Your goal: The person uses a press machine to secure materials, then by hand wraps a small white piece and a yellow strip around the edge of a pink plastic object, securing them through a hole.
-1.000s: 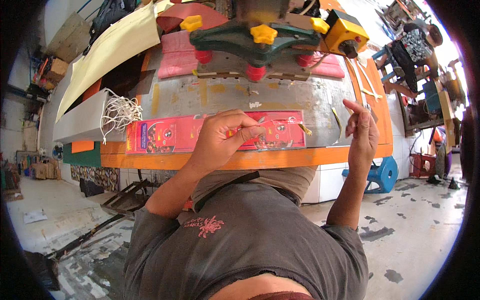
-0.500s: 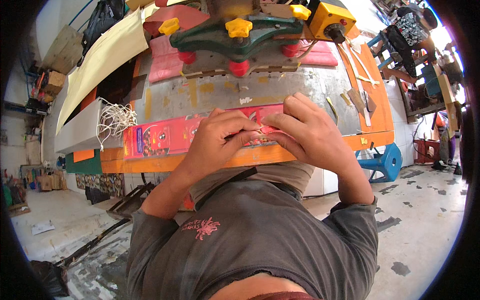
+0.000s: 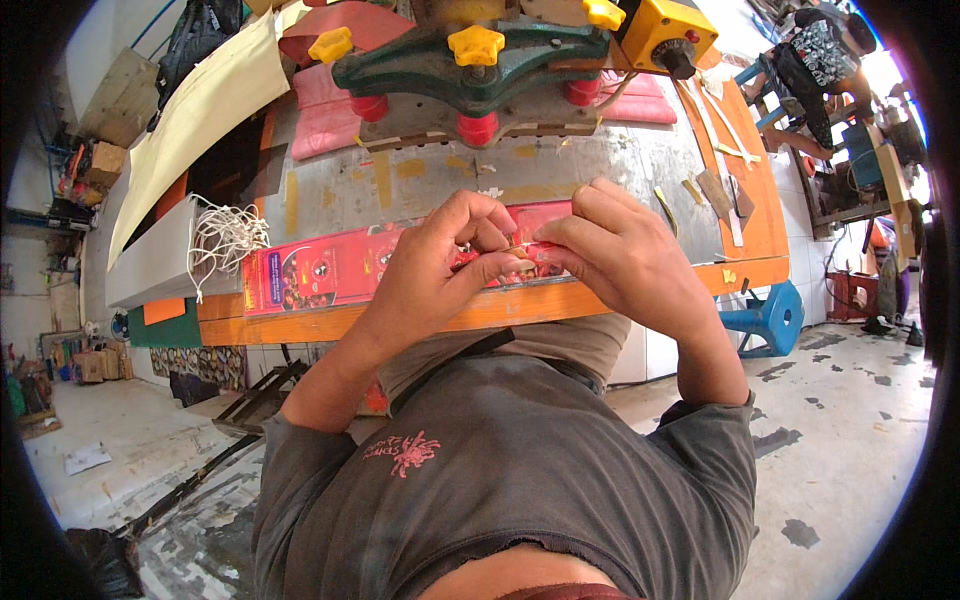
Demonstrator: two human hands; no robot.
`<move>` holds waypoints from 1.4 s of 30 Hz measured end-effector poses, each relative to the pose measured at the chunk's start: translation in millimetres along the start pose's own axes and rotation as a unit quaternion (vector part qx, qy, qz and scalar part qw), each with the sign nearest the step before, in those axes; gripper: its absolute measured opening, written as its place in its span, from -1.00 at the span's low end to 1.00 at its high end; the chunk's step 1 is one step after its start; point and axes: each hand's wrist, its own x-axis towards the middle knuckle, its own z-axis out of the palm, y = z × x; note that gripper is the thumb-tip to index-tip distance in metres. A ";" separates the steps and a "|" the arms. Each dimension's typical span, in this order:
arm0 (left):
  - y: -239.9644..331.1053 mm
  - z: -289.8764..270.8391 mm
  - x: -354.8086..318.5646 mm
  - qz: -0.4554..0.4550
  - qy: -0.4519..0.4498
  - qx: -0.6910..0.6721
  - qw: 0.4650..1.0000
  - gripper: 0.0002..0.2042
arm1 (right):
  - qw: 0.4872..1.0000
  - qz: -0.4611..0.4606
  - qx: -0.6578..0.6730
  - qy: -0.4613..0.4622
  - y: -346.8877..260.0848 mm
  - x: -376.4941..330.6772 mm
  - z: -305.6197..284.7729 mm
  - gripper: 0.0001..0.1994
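A long red printed card strip (image 3: 345, 270) lies along the near edge of the table, partly covered by both hands. Over its right half, my left hand (image 3: 435, 255) is closed, thumb and forefinger pinching at a small, thin, pale piece too small to name. Close beside it, my right hand (image 3: 630, 255) is also closed, thumb against curled fingers, its tips almost meeting the left thumb. What the right fingertips grip is hidden. To the left, a bundle of white strings (image 3: 228, 238) hangs over the end of a grey box (image 3: 150, 255).
Beyond the strip stands a dark green machine frame (image 3: 480, 85) with yellow star knobs and red feet. A yellow control box (image 3: 670, 38) sits at its right. Scraps and white strips (image 3: 725, 170) lie on the right. A blue stool (image 3: 775, 320) stands below; another person (image 3: 820, 75) is far right.
My left hand's fingers have lifted and opened somewhat away from its thumb. The right hand has shifted slightly, still pinched. The view has moved a little; the strip stays on the table.
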 end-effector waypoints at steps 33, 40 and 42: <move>-10.3 6.4 -0.4 0.169 -0.028 0.360 0.917 -0.85 | 0.990 -0.079 -0.113 -0.006 -1.5 0.2 23.1 -0.80; -12.5 11.9 1.0 0.120 -0.059 0.361 0.923 -0.87 | 0.973 -0.118 -0.199 -0.007 3.5 -8.3 31.0 -0.84; -13.6 13.6 2.2 0.115 -0.064 0.362 0.923 -0.88 | 0.971 -0.123 -0.203 0.011 5.8 -9.5 33.8 -0.86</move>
